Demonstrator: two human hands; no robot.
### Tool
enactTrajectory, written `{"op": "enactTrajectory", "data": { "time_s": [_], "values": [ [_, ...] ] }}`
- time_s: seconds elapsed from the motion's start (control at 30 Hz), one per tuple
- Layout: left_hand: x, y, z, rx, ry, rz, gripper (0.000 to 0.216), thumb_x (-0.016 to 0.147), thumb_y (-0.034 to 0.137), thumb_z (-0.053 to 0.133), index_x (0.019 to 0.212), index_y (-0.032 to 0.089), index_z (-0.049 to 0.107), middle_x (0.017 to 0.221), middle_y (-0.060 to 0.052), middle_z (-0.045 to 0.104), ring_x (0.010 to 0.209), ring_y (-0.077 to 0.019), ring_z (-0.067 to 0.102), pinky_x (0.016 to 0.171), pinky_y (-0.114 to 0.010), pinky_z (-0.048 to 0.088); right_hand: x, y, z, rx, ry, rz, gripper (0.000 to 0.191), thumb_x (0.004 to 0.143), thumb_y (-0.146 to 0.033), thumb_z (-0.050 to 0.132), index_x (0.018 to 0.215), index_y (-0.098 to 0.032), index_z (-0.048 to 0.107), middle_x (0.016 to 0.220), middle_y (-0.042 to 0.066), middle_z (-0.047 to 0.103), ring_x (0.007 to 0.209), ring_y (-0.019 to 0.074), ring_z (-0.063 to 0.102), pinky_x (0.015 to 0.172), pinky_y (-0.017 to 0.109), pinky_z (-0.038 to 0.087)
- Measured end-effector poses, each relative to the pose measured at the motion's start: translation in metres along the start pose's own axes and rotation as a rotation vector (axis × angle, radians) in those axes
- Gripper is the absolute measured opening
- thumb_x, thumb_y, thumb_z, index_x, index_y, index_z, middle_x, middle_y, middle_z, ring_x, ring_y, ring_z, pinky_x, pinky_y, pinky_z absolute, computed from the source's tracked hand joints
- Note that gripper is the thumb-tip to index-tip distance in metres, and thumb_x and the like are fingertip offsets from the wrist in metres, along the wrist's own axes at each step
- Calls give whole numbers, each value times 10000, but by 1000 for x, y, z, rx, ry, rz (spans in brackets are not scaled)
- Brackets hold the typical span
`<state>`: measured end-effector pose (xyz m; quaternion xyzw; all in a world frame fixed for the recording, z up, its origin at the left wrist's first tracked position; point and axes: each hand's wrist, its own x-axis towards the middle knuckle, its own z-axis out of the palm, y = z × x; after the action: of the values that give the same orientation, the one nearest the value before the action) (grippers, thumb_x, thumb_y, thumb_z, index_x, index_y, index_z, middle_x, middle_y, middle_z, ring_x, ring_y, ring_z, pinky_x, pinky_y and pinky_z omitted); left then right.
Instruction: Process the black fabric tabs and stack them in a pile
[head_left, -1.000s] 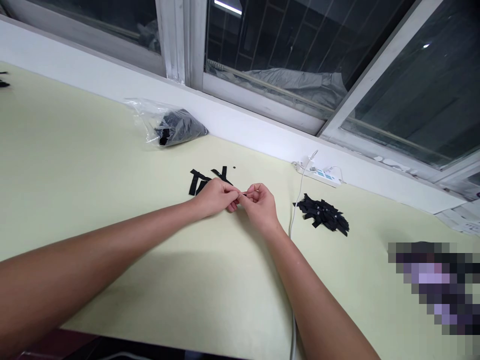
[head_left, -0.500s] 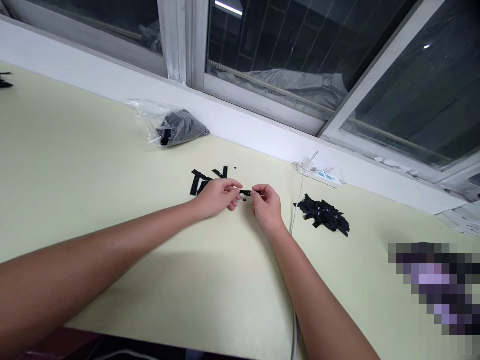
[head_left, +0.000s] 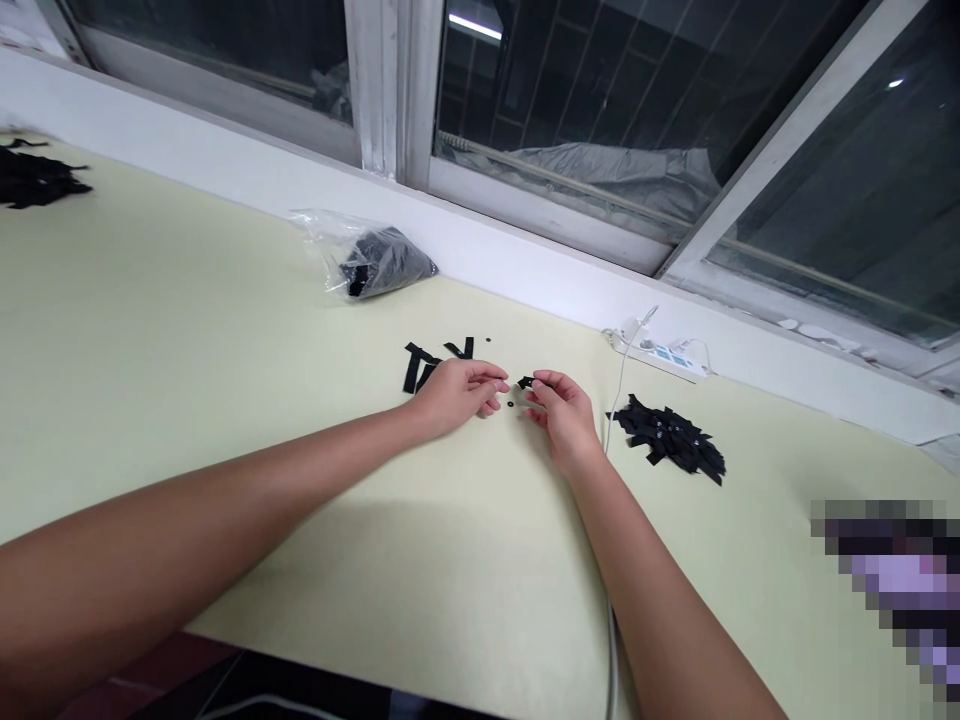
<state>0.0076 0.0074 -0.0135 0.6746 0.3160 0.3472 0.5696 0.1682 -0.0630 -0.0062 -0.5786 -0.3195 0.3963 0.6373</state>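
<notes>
Between the thumb and fingers of my right hand (head_left: 570, 412) is a short black fabric strip (head_left: 525, 382), its free end pointing left. My left hand (head_left: 456, 395) is just left of it, fingers loosely curled and slightly parted, with nothing visible in them. A small gap separates the left fingertips from the strip. Below that gap a small black ring-like piece (head_left: 511, 404) lies on the table, and another small dark piece (head_left: 488, 340) lies farther back. Several loose black strips (head_left: 412, 371) lie behind my left hand, which partly hides them.
A pile of black strips (head_left: 671, 437) lies right of my right hand, beyond a white cable (head_left: 622, 375). Along the wall are a power strip (head_left: 660, 352) and a clear bag (head_left: 382, 262) with dark contents. More black pieces (head_left: 41, 180) lie far left. A blurred patch covers the right edge.
The black strip was held between both hands; now my left hand has let go and only my right holds it. The view has shifted slightly, so things appear farther right.
</notes>
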Motion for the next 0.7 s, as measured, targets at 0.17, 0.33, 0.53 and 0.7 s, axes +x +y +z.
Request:
{"op": "enactTrajectory", "data": {
  "time_s": [0.17, 0.33, 0.53, 0.7],
  "values": [
    [-3, 5, -3, 253, 31, 234, 171, 831, 306, 699, 928, 195, 786, 1000, -63, 748, 841, -156, 680, 736, -272, 556, 0, 5, -1, -139, -83, -109, 368, 674, -391, 722, 981, -210, 633, 968, 38, 623, 853, 179, 615, 611, 275, 520],
    [-4, 8, -5, 321, 82, 314, 89, 785, 282, 736, 821, 214, 782, 1137, -48, 717, 994, -189, 671, 863, -314, 533, 1, 10, -3, -276, -145, -273, 330, 753, -381, 662, 1037, -219, 616, 983, 50, 616, 837, 175, 571, 591, 271, 490],
    [-7, 9, -6, 386, 14, 358, 49, 806, 231, 702, 813, 221, 749, 1107, -30, 727, 1091, -194, 635, 1012, -342, 466, -3, 8, -1, -339, -195, -346, 290, 794, -355, 646, 1047, -222, 598, 993, 53, 633, 858, 183, 592, 643, 294, 486],
    [-7, 12, -6, 495, 36, 364, 77, 829, 250, 671, 849, 224, 740, 927, -16, 733, 959, -190, 641, 891, -329, 480, -4, 8, -1, -367, -180, -356, 298, 795, -375, 652, 1045, -224, 593, 999, 61, 655, 873, 193, 612, 650, 300, 494]
  ]
}}
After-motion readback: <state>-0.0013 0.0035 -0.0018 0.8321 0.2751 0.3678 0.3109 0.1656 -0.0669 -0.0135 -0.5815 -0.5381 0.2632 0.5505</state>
